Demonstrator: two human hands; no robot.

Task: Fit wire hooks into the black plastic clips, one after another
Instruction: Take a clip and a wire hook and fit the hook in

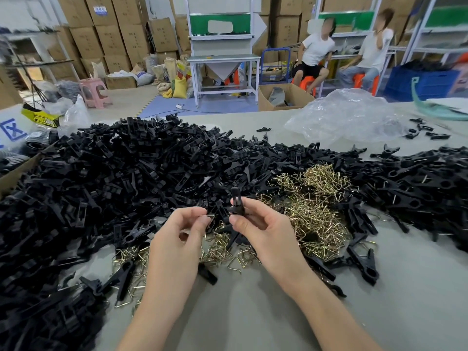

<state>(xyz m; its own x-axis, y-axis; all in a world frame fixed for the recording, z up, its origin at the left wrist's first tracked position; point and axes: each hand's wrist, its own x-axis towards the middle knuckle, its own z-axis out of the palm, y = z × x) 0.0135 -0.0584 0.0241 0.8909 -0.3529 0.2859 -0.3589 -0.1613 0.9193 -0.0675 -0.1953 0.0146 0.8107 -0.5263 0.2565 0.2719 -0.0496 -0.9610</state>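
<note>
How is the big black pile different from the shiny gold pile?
The black clips are dark, chunky plastic; the wire hooks are thin, shiny gold wire. The black clips make a far bigger heap, spreading across the table, while the wire hooks fill a small patch in the middle. Both lie loose in heaps on the table.

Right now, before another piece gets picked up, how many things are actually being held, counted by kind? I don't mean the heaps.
Black plastic clip: 1, pinched upright in the right hand's grip.
Wire hook: 1, pinched in the left hand's grip, mostly hidden by the fingers.
Total: 2 held.
</note>
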